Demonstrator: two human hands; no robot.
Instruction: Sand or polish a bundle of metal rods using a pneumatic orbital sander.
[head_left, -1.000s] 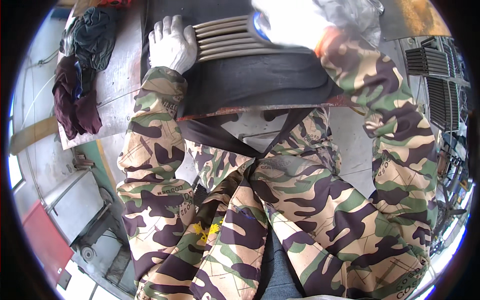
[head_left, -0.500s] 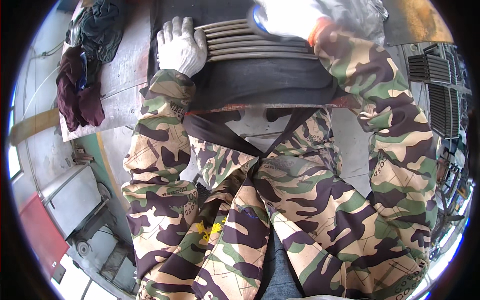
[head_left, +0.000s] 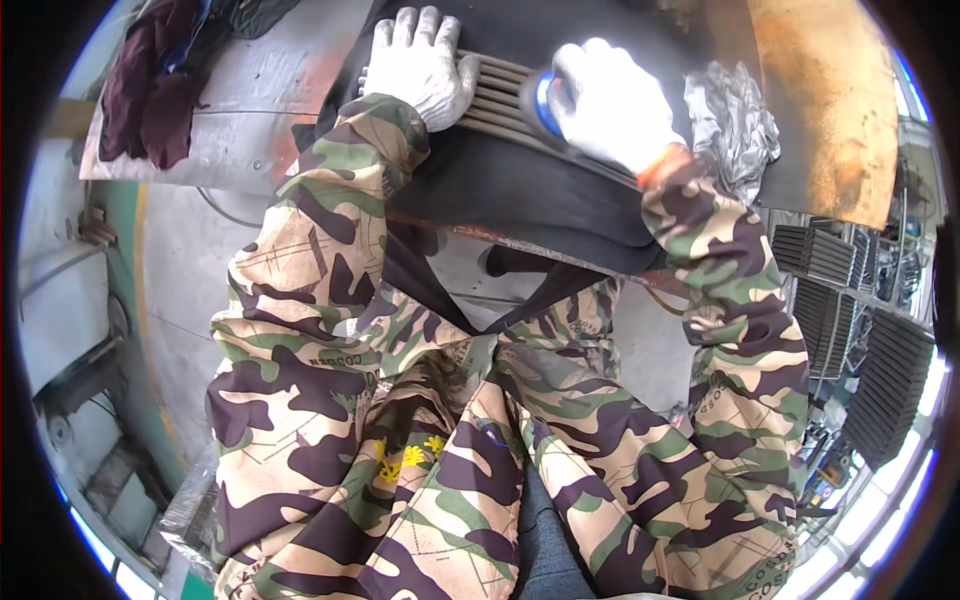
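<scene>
1. The metal bars [head_left: 502, 92] are lying side by side on a black sheet [head_left: 530, 205], slanting from upper left down to lower right, passing beneath both gloved hands.
2. The left hand [head_left: 422, 72] is resting open and palm down over the bars near their left end, its fingers stretching away from the body; it is not closing around anything.
3. The right hand [head_left: 612, 108] is gripping a blue-edged tool [head_left: 547, 103] by curling over it; the tool is sitting on the bars, just right of their exposed middle, and the glove is hiding most of its shape.
4. The right glove is also covering part of the bars, whose lower edge is showing beneath it.
5. A crumpled silvery sheet [head_left: 735, 130] is lying just beside the right wrist, and a brown-stained board [head_left: 825, 110] is extending beyond it.
6. On the left, a maroon cloth [head_left: 150, 90] is lying on the metal tabletop [head_left: 240, 135], well apart from the bars.
7. Dark stacked slats [head_left: 815, 255] are standing at the far right, below the board.
</scene>
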